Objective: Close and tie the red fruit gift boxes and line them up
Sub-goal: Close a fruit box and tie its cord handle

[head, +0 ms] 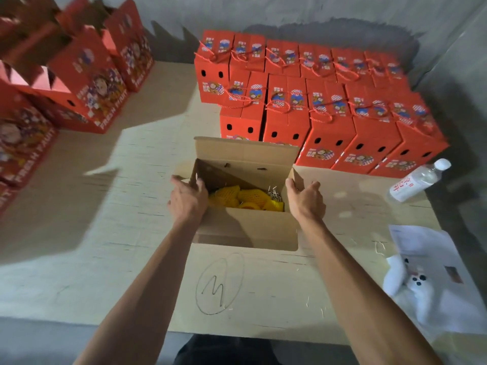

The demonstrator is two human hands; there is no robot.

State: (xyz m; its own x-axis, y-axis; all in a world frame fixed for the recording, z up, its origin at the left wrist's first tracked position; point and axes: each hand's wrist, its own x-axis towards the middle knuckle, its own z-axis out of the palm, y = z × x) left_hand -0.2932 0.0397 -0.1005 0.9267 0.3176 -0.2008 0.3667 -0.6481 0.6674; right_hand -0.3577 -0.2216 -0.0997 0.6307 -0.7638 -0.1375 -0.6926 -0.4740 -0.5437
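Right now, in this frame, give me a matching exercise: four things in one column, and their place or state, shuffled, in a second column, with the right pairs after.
Things:
1. brown carton
2. tied red boxes
3. open red boxes
4. water bottle

Place or state:
A. lying on its side at the table's right edge
B. lined up in rows at the far right, cords knotted on top
C. flaps up, at the far left
D. open in the middle, yellow-netted fruit inside, left hand and right hand on its side flaps

Pairs: 1-D, 2-B, 3-C, 4-A
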